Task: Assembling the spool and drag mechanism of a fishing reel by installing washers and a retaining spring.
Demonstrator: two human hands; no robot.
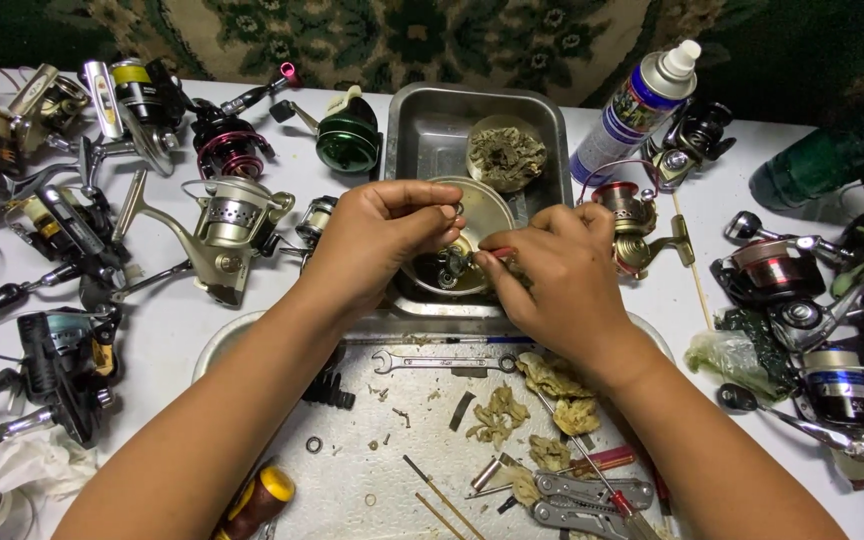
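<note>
Steel tray work: both hands pinch small reel parts over a little round dish.

Left hand has thumb and forefinger closed on a thin wire ring, held just above the round metal dish that sits in the rectangular metal tray at the far middle of the table. Right hand is pinched shut on a slim red-tipped tool, its point meeting a small dark reel part over the dish. By my reading, this is a fitting or picking step on the part; the next move calls for a steady, fine pinch. A wrench lies near, on the round tray; a spray can stands far right.
</note>
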